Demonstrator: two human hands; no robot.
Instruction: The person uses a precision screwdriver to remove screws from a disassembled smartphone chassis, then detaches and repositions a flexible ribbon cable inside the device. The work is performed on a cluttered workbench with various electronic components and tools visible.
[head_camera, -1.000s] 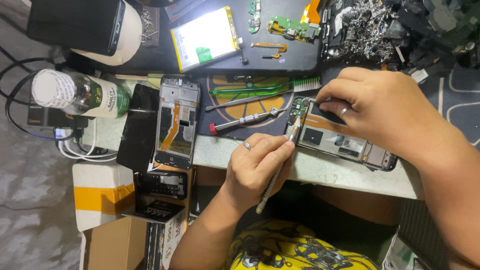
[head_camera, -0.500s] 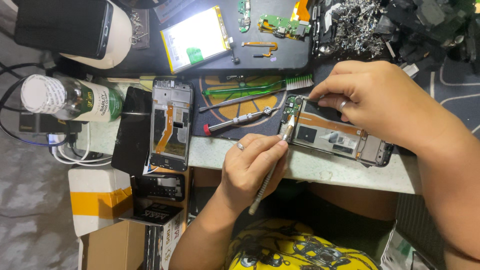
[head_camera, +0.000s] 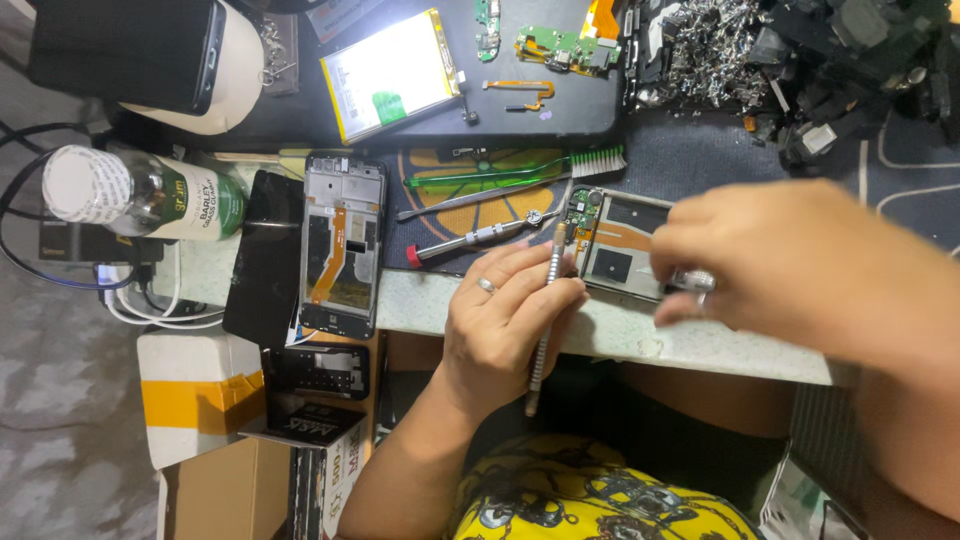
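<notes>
A: Left of the opened phone, what shows?
B: A bottle, then a bare phone frame.
A: And the hands?
B: Left hand pinches a screwdriver at the phone's left edge; right hand clamps the phone's right end. A slip could gouge its circuit board.

Both arms are bare, no sleeves showing at all. The left hand has a thin silver ring on one finger, the right hand a chunkier silver one. Down below there's a yellow garment with a dark swirly print.
</notes>
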